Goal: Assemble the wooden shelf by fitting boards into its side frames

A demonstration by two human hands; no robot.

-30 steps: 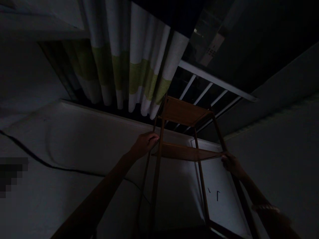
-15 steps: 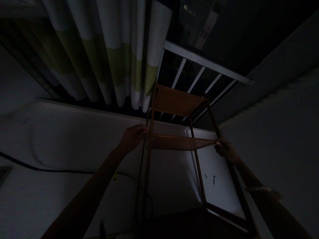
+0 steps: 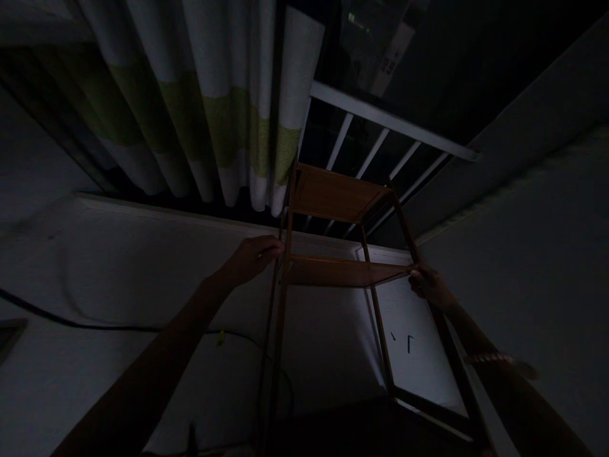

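Left hand point(image 3: 254, 257): I am seeing it closing round the front-left post of the shelf rack point(image 3: 333, 193), placed as half a second ago.
Right hand point(image 3: 428, 287): gripping the right post at the middle shelf, sitting slightly lower in view.
Shelf rack: standing between both hands, barely shifting.
Striped curtain point(image 3: 228, 114), white railing point(image 3: 385, 120): hanging and running just behind it.

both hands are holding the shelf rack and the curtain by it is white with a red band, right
No: the head view shows the curtain is white with a green band, not red. The left hand and right hand do both hold the shelf rack.
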